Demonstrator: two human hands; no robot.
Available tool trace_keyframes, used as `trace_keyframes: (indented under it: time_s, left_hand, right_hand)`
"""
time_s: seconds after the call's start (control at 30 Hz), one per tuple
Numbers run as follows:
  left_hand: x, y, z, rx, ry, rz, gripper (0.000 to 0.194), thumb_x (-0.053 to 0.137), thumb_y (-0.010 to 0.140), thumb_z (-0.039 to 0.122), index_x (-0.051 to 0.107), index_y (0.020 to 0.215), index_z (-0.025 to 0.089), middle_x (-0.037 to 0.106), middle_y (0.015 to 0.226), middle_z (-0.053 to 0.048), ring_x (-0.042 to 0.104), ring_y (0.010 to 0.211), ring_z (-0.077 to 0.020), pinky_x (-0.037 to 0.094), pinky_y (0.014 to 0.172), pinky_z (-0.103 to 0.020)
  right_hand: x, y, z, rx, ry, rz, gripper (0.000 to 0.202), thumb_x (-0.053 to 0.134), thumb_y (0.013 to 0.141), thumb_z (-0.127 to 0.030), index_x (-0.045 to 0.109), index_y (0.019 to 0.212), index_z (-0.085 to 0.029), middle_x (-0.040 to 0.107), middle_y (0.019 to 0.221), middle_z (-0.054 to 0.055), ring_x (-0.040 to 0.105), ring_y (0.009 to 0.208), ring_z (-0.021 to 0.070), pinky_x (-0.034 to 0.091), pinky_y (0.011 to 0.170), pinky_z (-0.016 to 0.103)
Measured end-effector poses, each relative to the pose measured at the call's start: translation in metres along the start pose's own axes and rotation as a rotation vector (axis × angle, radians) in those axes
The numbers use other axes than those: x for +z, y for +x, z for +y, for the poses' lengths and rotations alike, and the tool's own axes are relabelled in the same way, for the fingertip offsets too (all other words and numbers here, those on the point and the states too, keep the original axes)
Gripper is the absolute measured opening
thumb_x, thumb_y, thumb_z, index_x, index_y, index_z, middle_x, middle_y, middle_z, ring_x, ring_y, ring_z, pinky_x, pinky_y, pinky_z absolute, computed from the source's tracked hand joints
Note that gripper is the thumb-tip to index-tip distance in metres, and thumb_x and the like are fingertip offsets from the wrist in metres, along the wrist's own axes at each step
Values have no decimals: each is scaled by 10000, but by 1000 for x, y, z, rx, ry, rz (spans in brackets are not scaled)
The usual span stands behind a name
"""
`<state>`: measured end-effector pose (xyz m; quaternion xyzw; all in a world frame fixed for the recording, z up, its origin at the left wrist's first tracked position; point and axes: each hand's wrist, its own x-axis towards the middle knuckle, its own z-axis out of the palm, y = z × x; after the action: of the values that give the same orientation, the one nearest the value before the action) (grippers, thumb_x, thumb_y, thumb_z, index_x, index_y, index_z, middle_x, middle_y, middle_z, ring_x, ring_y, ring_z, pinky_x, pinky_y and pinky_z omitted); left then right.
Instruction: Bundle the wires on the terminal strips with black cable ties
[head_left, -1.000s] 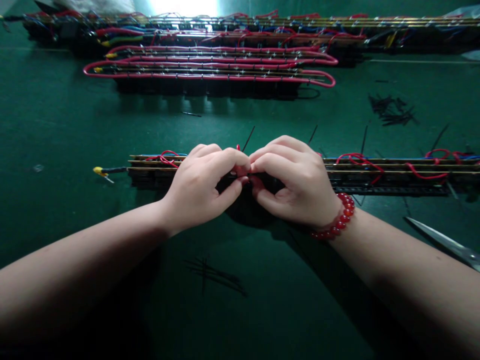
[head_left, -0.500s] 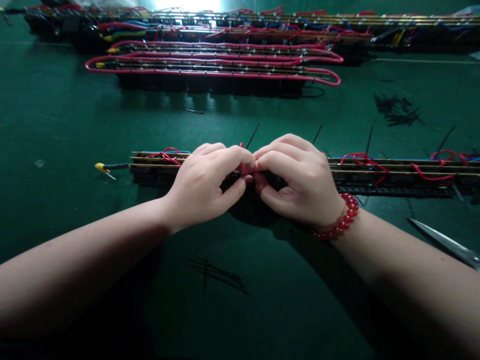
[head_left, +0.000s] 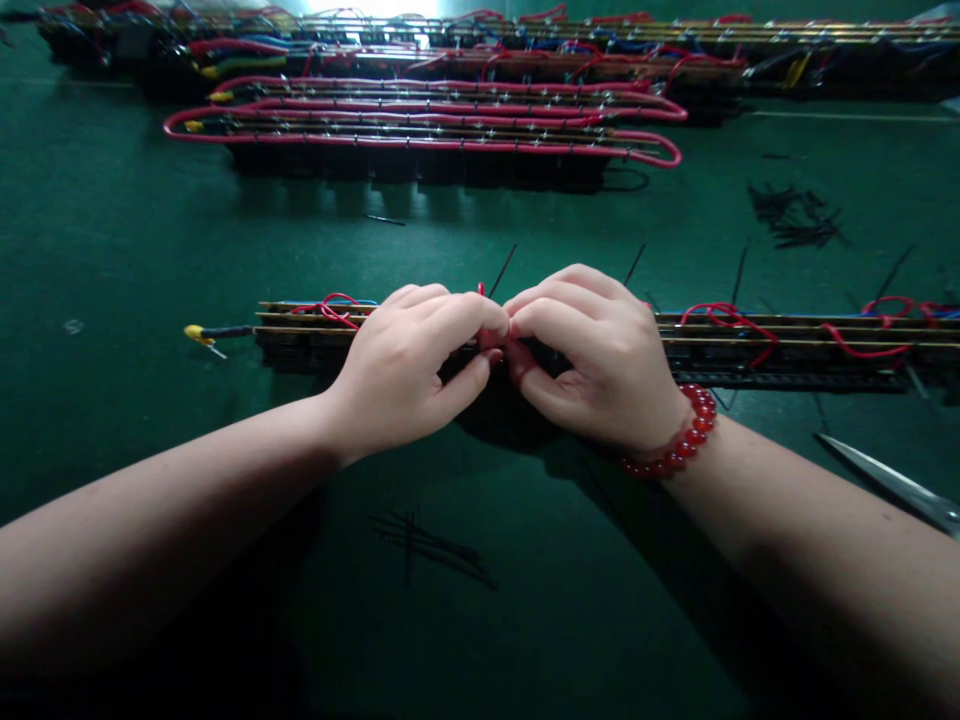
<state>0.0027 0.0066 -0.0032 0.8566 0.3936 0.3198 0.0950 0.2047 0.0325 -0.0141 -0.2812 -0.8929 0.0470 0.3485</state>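
Observation:
My left hand [head_left: 424,355] and my right hand [head_left: 592,350] meet over a long dark strip assembly [head_left: 795,345] with brass-coloured rails. Thumb and fingers of each hand are closed in a pinch, the fingertips almost touching. What they pinch is hidden. A red wire [head_left: 481,288] shows just behind the left fingertips, and a thin black cable tie [head_left: 504,268] sticks up beside it. More ties rise from the assembly to the right, near loose red wires [head_left: 731,318]. At its left end is a yellow-tipped black lead [head_left: 225,332]. A red bead bracelet [head_left: 686,440] circles my right wrist.
Behind lie an assembly looped with thick red cable [head_left: 420,143] and a longer wired one [head_left: 840,40]. Loose black cable ties [head_left: 431,545] lie in front, with a pile of black pieces [head_left: 795,215] at the back right. A pointed metal blade [head_left: 885,482] lies by my right forearm.
Both hands keep their pinch at the same spot on the assembly. The view has shifted very slightly; nothing else visibly moved.

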Motion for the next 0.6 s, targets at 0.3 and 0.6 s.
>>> trace_keyframes:
  time_s: [0.3, 0.6]
  left_hand:
    - [-1, 0, 1, -20, 11, -30, 115, 563, 878, 180, 658, 939, 199, 664, 787, -11, 581, 752, -177, 440, 721, -341]
    - [-1, -1, 0, -16, 32, -55, 140, 552, 878, 193, 663, 962, 205, 675, 815, -20, 596, 779, -188, 446, 740, -353]
  right_hand:
    - [0, 0, 0, 24, -1, -20, 94, 552, 861, -174, 616, 840, -240, 724, 886, 40, 619, 823, 219, 497, 738, 396]
    - [-1, 0, -1, 47, 18, -45, 86, 574, 848, -177, 630, 854, -241, 729, 911, 53, 614, 840, 234, 493, 758, 415]
